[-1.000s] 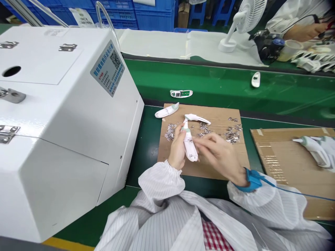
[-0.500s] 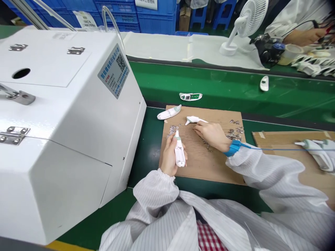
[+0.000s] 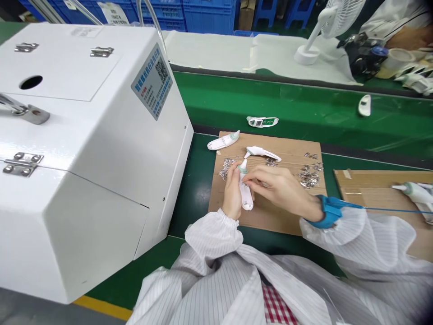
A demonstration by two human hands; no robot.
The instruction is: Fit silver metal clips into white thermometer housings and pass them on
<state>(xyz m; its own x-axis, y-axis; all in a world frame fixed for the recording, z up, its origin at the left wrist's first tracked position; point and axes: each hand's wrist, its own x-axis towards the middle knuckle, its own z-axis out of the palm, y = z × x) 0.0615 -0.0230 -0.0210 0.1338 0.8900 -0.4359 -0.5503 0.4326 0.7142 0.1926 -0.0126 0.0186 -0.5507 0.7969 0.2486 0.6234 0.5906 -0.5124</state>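
The left hand (image 3: 233, 194) was wrapped around a white device (image 3: 246, 198) over a cardboard sheet (image 3: 270, 219); the right hand (image 3: 282, 187) had its fingertips at the device's face, whether pinching anything could not be told. Left of the sheet, a strip of green table (image 3: 194, 176) ran beside a bulky white machine (image 3: 118, 135), which walled that side. A second device (image 3: 262, 152) lay just beyond the hands, before a green ledge (image 3: 216, 99) and a fan (image 3: 306, 55).

Two cardboard sheets (image 3: 267, 221), three nozzled devices (image 3: 246, 197) at left one; one circuit board (image 3: 269, 121), one fan (image 3: 340, 21).
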